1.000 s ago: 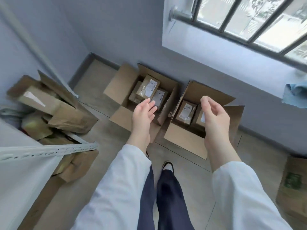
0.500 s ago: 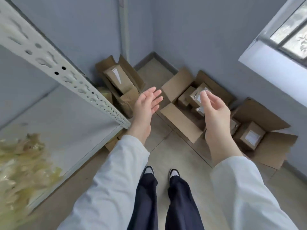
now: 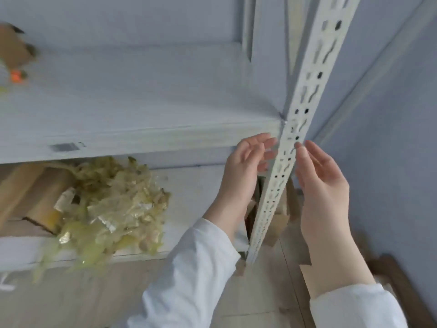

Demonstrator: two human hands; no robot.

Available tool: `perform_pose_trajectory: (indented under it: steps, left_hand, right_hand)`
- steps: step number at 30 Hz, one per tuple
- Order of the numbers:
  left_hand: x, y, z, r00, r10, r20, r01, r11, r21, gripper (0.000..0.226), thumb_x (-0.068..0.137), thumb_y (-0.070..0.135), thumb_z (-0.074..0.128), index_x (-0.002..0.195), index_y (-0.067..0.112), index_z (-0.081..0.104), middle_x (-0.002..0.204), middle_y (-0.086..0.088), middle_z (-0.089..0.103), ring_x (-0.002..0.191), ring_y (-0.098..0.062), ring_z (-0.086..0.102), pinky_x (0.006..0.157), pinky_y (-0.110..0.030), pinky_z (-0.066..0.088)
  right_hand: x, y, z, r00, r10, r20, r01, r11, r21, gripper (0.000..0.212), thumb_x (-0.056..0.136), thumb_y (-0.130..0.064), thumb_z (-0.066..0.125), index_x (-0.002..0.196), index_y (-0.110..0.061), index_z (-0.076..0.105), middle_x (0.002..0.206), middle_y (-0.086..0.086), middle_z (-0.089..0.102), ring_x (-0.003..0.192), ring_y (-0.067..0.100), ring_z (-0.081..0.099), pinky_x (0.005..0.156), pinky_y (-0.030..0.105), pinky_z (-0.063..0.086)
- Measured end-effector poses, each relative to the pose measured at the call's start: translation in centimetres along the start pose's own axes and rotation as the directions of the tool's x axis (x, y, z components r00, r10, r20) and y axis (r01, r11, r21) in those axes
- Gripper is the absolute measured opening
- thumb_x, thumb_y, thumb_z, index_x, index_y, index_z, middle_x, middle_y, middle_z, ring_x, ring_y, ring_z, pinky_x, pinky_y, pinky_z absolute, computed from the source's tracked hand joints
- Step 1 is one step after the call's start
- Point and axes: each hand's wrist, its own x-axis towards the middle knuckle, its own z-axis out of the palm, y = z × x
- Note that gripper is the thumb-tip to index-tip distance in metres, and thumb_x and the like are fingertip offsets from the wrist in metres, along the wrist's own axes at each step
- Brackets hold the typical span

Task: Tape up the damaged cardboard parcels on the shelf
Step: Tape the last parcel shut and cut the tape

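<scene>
- The left hand (image 3: pixel 243 166) is hanging empty, fingers loosely apart and gripping nothing, just left of the white slotted post (image 3: pixel 305 102) of the shelf unit.
- The right hand (image 3: pixel 321 176) is likewise holding nothing, fingers relaxed and spread, just right of that post. I cannot tell whether a fingertip is touching the metal.
- Brown cardboard parcels (image 3: pixel 35 192) are lying on the lower shelf (image 3: pixel 196 185) at the left, partly hidden behind a heap of crumpled yellowish film (image 3: pixel 111 209) that is spilling over the shelf's near edge.
- Another blurred piece of cardboard (image 3: pixel 11 50) is sitting at the far-left end of the upper shelf (image 3: pixel 142 102), with a small orange object (image 3: pixel 16 75) just beside it. I cannot tell what that object is.
- The person seems to be approaching the shelf, with neither parcel nor tape in hand yet.
- The next move is probably calling for a reach leftward, well away from the post, to find tape and draw out a parcel without dragging the film off.
</scene>
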Motion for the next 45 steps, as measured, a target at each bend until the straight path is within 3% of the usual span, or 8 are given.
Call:
perform_pose_trajectory:
  steps: [9,16,23,26,31,35,40,45]
  left_hand:
    - [1.3,15.0,-15.1,0.921,0.293,-0.257,-0.267,0.955,0.130,0.019,0.100,0.008,0.041,0.111,0.013,0.055,0.113,-0.005,0.064,0.093,-0.012,0.062,0.093,-0.031,0.045]
    - [1.5,21.9,-29.9,0.839,0.423,-0.344,-0.329,0.896,0.299,0.016,0.099,0.010,0.044,0.102,0.020,0.056,0.114,0.001,0.062,0.094,-0.007,0.062,0.089,-0.022,0.045]
    - [4.0,25.5,-42.5,0.816,0.429,-0.386,-0.281,0.879,0.384,0.015,0.098,0.012,0.044,0.102,0.020,0.056,0.110,0.006,0.061,0.096,-0.005,0.061,0.085,-0.014,0.045]
    - [5.7,26.8,-46.8,0.802,0.420,-0.425,-0.253,0.883,0.397,0.017,0.098,0.012,0.045,0.100,0.025,0.057,0.114,0.005,0.062,0.102,-0.007,0.061,0.081,-0.013,0.046]
    - [7.9,27.8,-53.3,0.741,0.401,-0.539,-0.172,0.888,0.426,0.015,0.097,0.018,0.049,0.107,0.027,0.054,0.120,0.005,0.060,0.114,-0.011,0.057,0.104,-0.030,0.041]
    - [9.1,27.9,-57.7,0.729,0.366,-0.578,-0.082,0.885,0.458,0.031,0.096,0.022,0.051,0.127,0.021,0.046,0.125,0.003,0.054,0.115,-0.009,0.051,0.097,-0.024,0.037]
    - [11.8,29.4,-64.6,0.702,0.299,-0.647,0.039,0.890,0.453,0.043,0.095,0.030,0.052,0.136,0.021,0.040,0.135,0.000,0.050,0.121,-0.014,0.049,0.103,-0.030,0.036]
    - [15.9,31.5,-71.8,0.713,0.216,-0.667,0.139,0.889,0.436,0.056,0.095,0.041,0.050,0.144,0.022,0.030,0.146,-0.001,0.040,0.130,-0.018,0.041,0.094,-0.026,0.030]
  right_hand:
    - [-3.0,-6.4,19.6,0.903,-0.099,0.418,0.057,0.992,0.112,0.026,0.085,-0.030,0.063,0.110,-0.026,0.059,0.114,-0.010,0.066,0.100,-0.008,0.061,0.093,0.020,0.046]
    - [-6.1,-6.6,35.8,0.812,-0.078,0.579,0.048,0.997,0.068,0.035,0.084,-0.035,0.064,0.116,-0.023,0.059,0.114,-0.009,0.064,0.111,0.008,0.058,0.102,0.034,0.042]
    - [-7.2,-4.8,46.9,0.739,0.010,0.674,0.055,0.996,-0.075,0.078,0.055,-0.057,0.064,0.125,-0.025,0.053,0.118,-0.009,0.061,0.112,0.011,0.056,0.106,0.041,0.039]
    - [-5.9,-5.1,50.6,0.710,0.042,0.703,0.074,0.988,-0.134,0.079,0.059,-0.057,0.064,0.130,-0.025,0.050,0.122,-0.011,0.059,0.116,0.014,0.054,0.107,0.044,0.037]
    - [-3.2,-5.1,56.1,0.648,0.094,0.755,0.057,0.984,-0.171,0.082,0.066,-0.055,0.065,0.137,-0.022,0.043,0.131,-0.004,0.054,0.117,0.018,0.053,0.110,0.042,0.034]
    - [-1.6,-4.5,60.0,0.573,0.180,0.800,0.009,0.974,-0.225,0.095,0.057,-0.058,0.066,0.139,-0.018,0.042,0.132,0.001,0.053,0.116,0.018,0.054,0.109,0.037,0.037]
    - [0.3,-4.5,66.0,0.547,0.203,0.812,0.065,0.957,-0.283,0.084,0.071,-0.053,0.066,0.139,-0.009,0.042,0.137,0.004,0.048,0.117,0.019,0.052,0.103,0.031,0.041]
    - [1.3,-4.8,72.7,0.544,0.299,0.784,0.047,0.922,-0.384,0.066,0.068,-0.048,0.070,0.109,0.002,0.056,0.136,0.030,0.043,0.125,0.036,0.047,0.098,0.033,0.045]
